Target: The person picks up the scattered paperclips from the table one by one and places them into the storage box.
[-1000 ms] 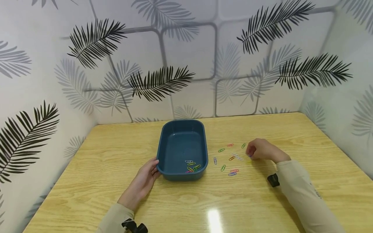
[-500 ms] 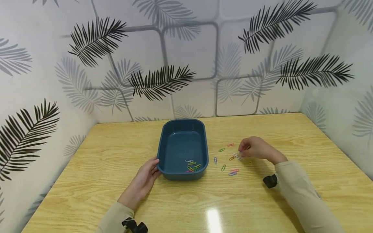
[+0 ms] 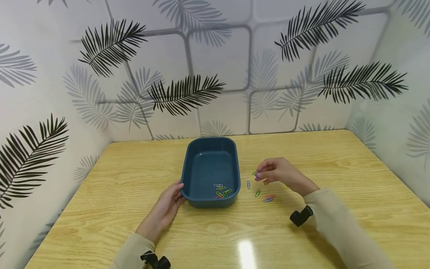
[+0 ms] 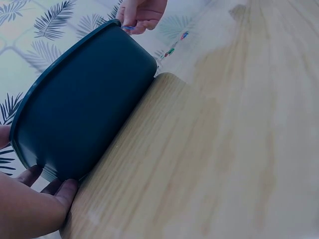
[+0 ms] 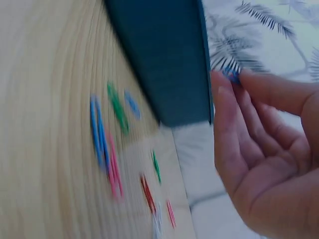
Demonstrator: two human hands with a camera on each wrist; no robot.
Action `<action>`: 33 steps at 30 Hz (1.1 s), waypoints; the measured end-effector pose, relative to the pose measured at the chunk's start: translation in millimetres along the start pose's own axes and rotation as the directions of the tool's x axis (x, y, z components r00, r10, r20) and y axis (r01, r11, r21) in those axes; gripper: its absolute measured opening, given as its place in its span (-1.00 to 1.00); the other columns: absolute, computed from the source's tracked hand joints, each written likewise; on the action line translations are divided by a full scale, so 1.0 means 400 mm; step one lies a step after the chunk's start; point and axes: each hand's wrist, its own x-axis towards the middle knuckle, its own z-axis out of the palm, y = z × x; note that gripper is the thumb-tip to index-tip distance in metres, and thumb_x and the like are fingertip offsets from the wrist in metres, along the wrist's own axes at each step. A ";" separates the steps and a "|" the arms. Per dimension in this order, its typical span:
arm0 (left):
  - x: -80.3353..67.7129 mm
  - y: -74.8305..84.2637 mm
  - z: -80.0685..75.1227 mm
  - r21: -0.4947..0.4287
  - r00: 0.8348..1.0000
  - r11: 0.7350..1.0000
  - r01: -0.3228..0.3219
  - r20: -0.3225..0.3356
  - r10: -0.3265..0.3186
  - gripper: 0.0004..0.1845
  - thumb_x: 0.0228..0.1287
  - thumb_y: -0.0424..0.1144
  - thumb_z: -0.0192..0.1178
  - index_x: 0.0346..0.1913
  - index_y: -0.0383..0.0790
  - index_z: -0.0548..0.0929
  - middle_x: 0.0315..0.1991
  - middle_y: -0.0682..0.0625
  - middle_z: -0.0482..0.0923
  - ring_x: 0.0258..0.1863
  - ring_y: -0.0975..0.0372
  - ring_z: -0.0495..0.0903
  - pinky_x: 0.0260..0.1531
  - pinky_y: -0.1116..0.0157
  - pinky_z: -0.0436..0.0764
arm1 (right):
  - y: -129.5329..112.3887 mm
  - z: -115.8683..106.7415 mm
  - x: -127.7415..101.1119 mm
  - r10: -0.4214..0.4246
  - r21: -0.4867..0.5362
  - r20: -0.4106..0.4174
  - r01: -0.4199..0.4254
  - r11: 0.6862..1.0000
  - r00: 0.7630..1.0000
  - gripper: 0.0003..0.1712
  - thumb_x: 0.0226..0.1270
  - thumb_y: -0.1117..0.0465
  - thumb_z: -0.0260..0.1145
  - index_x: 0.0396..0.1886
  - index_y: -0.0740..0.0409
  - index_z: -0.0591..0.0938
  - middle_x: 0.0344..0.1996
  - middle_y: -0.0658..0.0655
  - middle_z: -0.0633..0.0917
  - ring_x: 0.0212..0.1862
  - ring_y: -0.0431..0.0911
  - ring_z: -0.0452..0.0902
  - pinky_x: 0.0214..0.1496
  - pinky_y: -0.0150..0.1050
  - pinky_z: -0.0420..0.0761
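While the right hand (image 3: 282, 173) hovers right of centre in the head view, just right of the blue tray (image 3: 191, 175), its thumb and fingertips pinch a small purple paper clip (image 3: 257, 175) above the loose coloured clips (image 3: 265, 194) scattered on the table beneath it. Across the lower half of that view runs the pale wooden table (image 3: 336, 157), closed in by walls papered with black and grey palm fronds (image 3: 184, 93). At the tray's near left corner the left hand (image 3: 166, 209) rests with fingers laid loosely against the rim, and a few clips (image 3: 221, 191) lie in the tray's near right corner.
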 end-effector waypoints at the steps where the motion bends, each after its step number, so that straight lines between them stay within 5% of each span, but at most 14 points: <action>1: 0.001 0.000 0.001 -0.002 1.000 1.000 0.001 0.000 -0.001 -0.45 0.43 -0.27 -0.03 0.38 -0.51 0.21 0.08 -0.10 0.49 0.04 0.20 0.45 0.05 0.32 0.42 | -0.005 0.008 -0.001 0.009 0.045 -0.009 -0.009 0.999 1.000 -0.81 0.31 0.30 0.32 -0.17 0.34 0.58 -0.26 0.15 0.72 -0.12 0.07 0.65 -0.09 -0.07 0.63; 6: 0.003 0.000 0.001 0.003 1.000 1.000 0.005 0.008 -0.005 -0.46 0.44 -0.28 -0.05 0.38 -0.50 0.22 0.07 -0.10 0.49 0.04 0.19 0.44 0.05 0.32 0.42 | -0.030 0.046 -0.007 0.021 0.229 -0.027 -0.014 0.973 0.999 -0.89 0.32 0.37 0.29 -0.18 0.27 0.60 -0.26 0.09 0.71 -0.17 -0.11 0.66 -0.05 -0.16 0.61; 16: 0.006 0.002 0.001 -0.018 1.000 1.000 0.005 0.004 -0.005 -0.47 0.44 -0.31 -0.07 0.37 -0.51 0.21 0.03 -0.06 0.51 0.01 0.21 0.46 0.03 0.33 0.43 | -0.049 0.103 0.003 -0.007 0.361 -0.015 0.012 0.933 1.000 -0.91 0.33 0.40 0.25 -0.27 0.17 0.64 -0.31 0.06 0.72 -0.19 -0.14 0.68 -0.11 -0.24 0.63; 33: 0.003 0.000 -0.003 0.003 1.000 1.000 0.001 0.008 -0.001 -0.45 0.44 -0.28 -0.04 0.39 -0.49 0.21 0.08 -0.09 0.48 0.04 0.20 0.44 0.07 0.32 0.42 | -0.064 0.155 0.024 -0.009 0.231 -0.104 0.033 0.972 0.995 -0.93 0.28 0.34 0.33 -0.26 0.24 0.66 -0.33 0.05 0.71 -0.24 -0.14 0.66 -0.14 -0.14 0.63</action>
